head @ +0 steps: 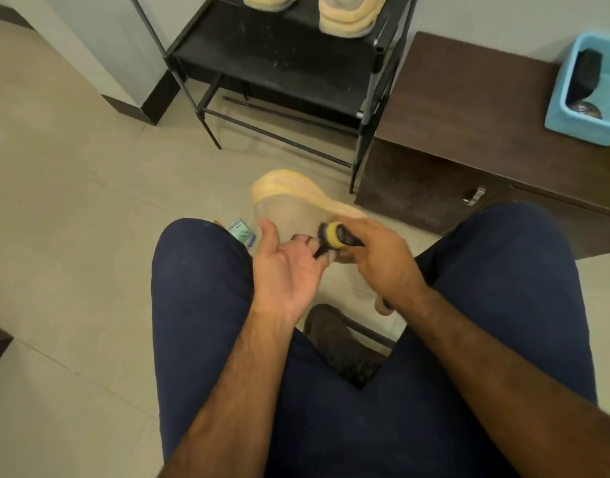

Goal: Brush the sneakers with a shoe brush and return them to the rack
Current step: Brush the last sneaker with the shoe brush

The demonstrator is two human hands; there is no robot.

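Between my knees I hold a beige sneaker (289,201) with a yellow sole, toe pointing away from me. My left hand (286,270) grips it from the near side, palm up, thumb against its upper. My right hand (382,260) grips a shoe brush (334,235) with a yellow and black head, pressed against the sneaker's upper near my left fingers. The image is blurred around the brush. Two more beige sneakers (351,15) stand on an upper shelf of the black shoe rack (279,56) ahead.
A dark brown low cabinet (451,108) stands right of the rack, with a light blue basket (586,94) on top. A small green brush-like item (241,231) lies on the tiled floor by my left knee. Something dark (341,343) sits between my legs.
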